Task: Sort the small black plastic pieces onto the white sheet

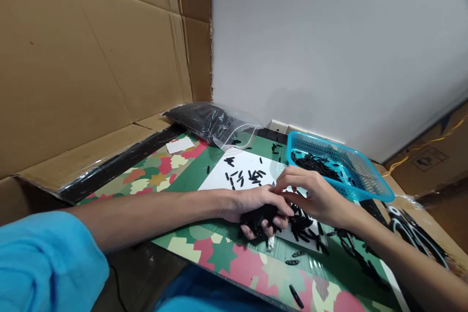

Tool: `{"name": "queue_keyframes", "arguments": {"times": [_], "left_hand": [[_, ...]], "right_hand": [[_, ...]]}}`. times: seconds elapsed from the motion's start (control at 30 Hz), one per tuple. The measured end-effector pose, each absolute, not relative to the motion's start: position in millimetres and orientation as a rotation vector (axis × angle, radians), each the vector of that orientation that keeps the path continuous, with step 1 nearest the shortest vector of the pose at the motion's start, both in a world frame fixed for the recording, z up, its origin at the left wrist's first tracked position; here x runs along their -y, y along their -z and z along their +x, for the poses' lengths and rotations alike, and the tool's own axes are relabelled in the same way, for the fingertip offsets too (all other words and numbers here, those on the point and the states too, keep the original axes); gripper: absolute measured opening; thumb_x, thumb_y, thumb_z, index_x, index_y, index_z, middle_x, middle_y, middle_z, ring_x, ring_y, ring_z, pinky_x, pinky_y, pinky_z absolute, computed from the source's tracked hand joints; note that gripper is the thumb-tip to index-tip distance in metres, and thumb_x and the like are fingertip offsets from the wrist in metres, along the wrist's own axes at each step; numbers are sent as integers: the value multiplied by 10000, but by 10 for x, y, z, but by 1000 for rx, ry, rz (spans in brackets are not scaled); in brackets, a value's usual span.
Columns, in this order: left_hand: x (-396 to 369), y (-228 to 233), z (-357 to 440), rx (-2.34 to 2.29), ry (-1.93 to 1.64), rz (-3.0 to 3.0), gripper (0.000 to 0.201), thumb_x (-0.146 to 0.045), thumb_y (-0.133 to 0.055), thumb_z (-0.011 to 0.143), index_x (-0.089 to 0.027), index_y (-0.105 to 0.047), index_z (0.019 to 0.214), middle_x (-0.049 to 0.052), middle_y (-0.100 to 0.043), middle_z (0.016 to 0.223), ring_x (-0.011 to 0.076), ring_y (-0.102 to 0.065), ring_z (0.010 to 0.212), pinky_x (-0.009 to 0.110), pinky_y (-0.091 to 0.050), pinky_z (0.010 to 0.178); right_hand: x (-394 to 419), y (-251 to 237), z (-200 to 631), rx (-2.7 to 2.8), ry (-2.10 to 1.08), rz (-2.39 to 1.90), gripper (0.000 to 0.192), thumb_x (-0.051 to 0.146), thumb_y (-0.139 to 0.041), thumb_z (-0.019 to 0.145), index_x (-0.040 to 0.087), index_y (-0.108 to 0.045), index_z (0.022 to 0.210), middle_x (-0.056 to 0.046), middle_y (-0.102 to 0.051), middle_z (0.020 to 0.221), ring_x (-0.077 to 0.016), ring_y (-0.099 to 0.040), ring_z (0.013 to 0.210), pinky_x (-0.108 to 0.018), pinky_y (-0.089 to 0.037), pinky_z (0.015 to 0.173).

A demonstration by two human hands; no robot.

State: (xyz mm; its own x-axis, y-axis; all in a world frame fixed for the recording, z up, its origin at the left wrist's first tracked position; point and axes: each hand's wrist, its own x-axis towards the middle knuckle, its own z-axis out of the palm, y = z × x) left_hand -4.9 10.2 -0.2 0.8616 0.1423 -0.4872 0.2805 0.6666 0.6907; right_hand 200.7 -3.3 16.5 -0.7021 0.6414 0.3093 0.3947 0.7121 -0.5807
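Basket (369, 180) holds black pieces (318, 163); left hand (256, 207) grips more.

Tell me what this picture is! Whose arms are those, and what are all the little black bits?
There is only one picture, taken by a camera worn on a person's head, looking down at their own two hands. That is why you see arms but no face.

The left hand is curled around a bunch of small black pieces. The right hand reaches over, its fingertips right at that bunch.

They work on a mat with green, pink and cream shapes. A white sheet lies on it, with more black pieces scattered about. Behind the hands sits a blue basket with black pieces inside, and farther back a clear bag full of dark stuff. Cardboard stands on the left, and a grey wall behind.

I cannot tell what the pieces are.
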Motion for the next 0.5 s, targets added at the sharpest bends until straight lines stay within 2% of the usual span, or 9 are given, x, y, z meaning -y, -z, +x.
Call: {"name": "queue_keyframes", "arguments": {"times": [0.1,0.2,0.27,0.4,0.5], "left_hand": [[-175,29,3,-546,59,813,280,-327,-773,788,-196,-537,715,-35,-367,723,79,-336,493,132,-290,288],[-227,67,75,-513,36,782,295,-316,-789,771,-205,-519,729,-38,-373,731,82,-347,494,137,-296,285],[-247,85,126,-471,12,731,345,-412,-774,787,-210,-500,729,-41,-378,730,83,-335,480,150,-289,272],[-256,88,185,-418,-82,659,495,-655,-690,824,-225,-459,742,-49,-380,706,85,-317,456,150,-280,268],[-257,100,174,-405,-108,639,544,-702,-661,834,-222,-427,724,-52,-374,688,83,-313,446,143,-272,260]], "right_hand": [[35,-18,2055,2324,-624,-841,115,205,-556,1027,219,-645,955,-28,-675,921,-162,-634,822,-301,-520,731],[122,135,2093,2005,-492,-991,111,240,-536,1039,219,-606,956,-12,-664,863,-144,-621,745,-271,-505,678],[204,213,2106,1753,-459,-1063,90,269,-570,1031,222,-606,963,-6,-656,839,-143,-631,735,-264,-509,669],[306,305,2084,1418,-604,-1043,109,332,-622,1016,228,-595,1003,13,-624,764,-131,-602,620,-248,-496,553],[304,348,2043,1352,-692,-994,126,349,-623,1016,231,-581,999,15,-629,750,-129,-601,594,-243,-507,516]]}}
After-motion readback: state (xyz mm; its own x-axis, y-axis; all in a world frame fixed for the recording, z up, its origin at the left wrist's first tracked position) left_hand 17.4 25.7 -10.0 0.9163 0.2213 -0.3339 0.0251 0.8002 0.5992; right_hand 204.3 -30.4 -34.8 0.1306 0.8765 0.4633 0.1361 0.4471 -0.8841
